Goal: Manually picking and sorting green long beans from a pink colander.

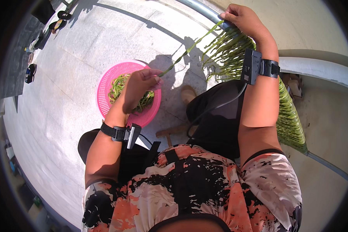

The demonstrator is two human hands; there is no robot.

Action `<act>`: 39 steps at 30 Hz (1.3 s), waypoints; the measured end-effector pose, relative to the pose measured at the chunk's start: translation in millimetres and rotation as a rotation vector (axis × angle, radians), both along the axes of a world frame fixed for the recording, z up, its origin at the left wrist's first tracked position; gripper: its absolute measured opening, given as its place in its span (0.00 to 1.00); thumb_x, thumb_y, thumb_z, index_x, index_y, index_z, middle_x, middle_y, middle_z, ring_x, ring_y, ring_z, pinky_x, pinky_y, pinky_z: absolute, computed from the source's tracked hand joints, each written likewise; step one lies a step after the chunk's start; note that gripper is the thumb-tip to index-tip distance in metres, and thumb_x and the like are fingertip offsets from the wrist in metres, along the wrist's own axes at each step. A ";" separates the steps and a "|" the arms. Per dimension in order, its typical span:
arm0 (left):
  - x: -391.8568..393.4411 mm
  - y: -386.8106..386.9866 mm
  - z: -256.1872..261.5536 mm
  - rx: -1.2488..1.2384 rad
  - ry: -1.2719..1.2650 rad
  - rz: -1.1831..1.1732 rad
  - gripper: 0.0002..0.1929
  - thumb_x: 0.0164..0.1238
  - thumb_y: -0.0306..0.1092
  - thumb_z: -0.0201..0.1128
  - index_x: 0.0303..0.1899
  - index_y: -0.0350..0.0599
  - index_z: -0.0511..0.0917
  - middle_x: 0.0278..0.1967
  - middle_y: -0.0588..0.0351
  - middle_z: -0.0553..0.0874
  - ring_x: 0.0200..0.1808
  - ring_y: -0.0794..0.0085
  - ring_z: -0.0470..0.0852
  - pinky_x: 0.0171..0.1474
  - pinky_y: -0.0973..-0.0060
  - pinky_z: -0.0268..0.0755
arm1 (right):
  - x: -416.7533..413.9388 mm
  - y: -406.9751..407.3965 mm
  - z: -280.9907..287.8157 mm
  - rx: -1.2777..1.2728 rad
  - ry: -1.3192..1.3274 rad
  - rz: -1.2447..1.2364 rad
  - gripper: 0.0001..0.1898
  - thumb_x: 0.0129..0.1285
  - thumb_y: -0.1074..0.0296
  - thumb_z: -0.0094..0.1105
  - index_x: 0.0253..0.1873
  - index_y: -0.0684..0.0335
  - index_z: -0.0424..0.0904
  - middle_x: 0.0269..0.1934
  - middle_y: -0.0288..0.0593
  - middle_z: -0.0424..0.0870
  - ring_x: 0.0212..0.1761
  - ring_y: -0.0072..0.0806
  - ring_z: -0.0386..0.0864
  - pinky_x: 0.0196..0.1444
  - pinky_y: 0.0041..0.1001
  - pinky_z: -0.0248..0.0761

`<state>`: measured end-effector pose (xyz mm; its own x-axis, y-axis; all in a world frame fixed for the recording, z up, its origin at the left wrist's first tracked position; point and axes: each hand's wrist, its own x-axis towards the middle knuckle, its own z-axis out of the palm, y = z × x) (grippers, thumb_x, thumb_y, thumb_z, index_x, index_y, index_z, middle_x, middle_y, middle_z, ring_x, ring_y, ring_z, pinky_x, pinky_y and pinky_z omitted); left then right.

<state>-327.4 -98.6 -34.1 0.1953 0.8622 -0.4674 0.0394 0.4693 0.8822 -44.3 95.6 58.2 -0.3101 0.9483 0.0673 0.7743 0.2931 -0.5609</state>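
One long green bean (185, 54) stretches between my two hands. My left hand (142, 84) pinches its lower end above a pink plastic basket (103, 95). Inside that basket lies a heap of loose green beans (119, 84), partly hidden by my left hand and wrist. At a metal pole (201, 9), my right hand (242, 18) grips the bean's upper end with thumb and fingers. Just below my right hand, a dense row of long beans (229, 52) hangs from the pole. More hanging beans (291, 121) continue behind my right forearm.
A pale wall (313, 29) stands beyond the pole on the right. Several shoes (31, 73) lie at the left edge of the paved floor (66, 58). Under me is part of a wooden stool (171, 132). A cardboard box (295, 87) sits behind the hanging beans.
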 end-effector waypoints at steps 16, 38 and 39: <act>-5.4 -1.8 -23.3 0.006 0.024 -0.074 0.11 0.69 0.28 0.59 0.47 0.31 0.77 0.37 0.52 0.86 0.39 0.73 0.86 0.47 0.78 0.79 | 26.0 -3.3 9.4 0.042 -0.289 0.025 0.13 0.67 0.61 0.60 0.45 0.65 0.81 0.33 0.43 0.84 0.34 0.28 0.79 0.42 0.28 0.71; -48.9 -21.1 -11.0 0.139 -0.061 0.173 0.10 0.67 0.35 0.66 0.43 0.37 0.84 0.35 0.59 0.87 0.39 0.78 0.84 0.49 0.80 0.77 | -21.7 -7.1 13.3 0.339 -0.249 0.065 0.14 0.69 0.62 0.58 0.55 0.62 0.80 0.48 0.46 0.86 0.52 0.35 0.84 0.55 0.28 0.73; -51.1 -20.3 -9.2 0.151 -0.101 0.202 0.09 0.67 0.34 0.66 0.43 0.38 0.84 0.35 0.61 0.87 0.40 0.79 0.83 0.49 0.81 0.76 | -30.1 -10.2 12.7 0.440 -0.188 0.119 0.14 0.69 0.62 0.58 0.55 0.61 0.80 0.49 0.45 0.86 0.53 0.35 0.83 0.56 0.29 0.73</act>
<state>-378.5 -118.9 -43.2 0.0510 0.9470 -0.3172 -0.1331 0.3212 0.9376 -74.4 85.5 70.9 -0.4599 0.7998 0.3856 0.7970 0.5633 -0.2178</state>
